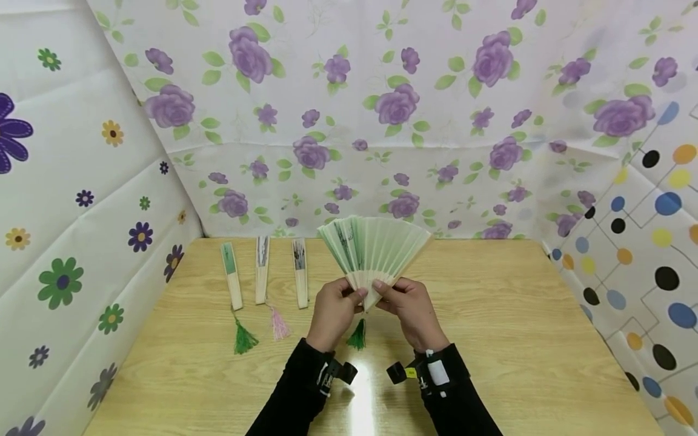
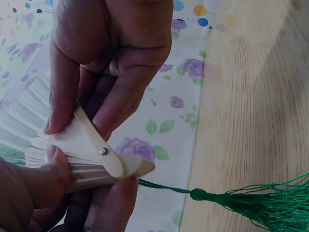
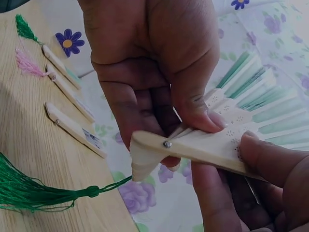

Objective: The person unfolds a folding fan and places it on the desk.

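A pale green folding fan (image 1: 394,245) is spread wide above the table, its light slats gathered at a metal rivet (image 2: 103,151). My left hand (image 1: 334,307) pinches the slats on the left side, thumb on top and fingers beneath. On the other side, my right hand (image 1: 411,307) pinches the slats the same way. Both thumbs press on the pierced slats close to each other in the right wrist view. A green tassel (image 1: 357,335) hangs from the fan's pivot end. Darker printed marks show on the fan's left folds.
Three folded fans lie to the left on the wooden table (image 1: 518,339): a green one (image 1: 231,275) with a green tassel (image 1: 245,338), one (image 1: 262,269) with a pink tassel (image 1: 279,324), and a dark-patterned one (image 1: 300,274). Flower-printed cloth (image 1: 360,121) stands behind the table.
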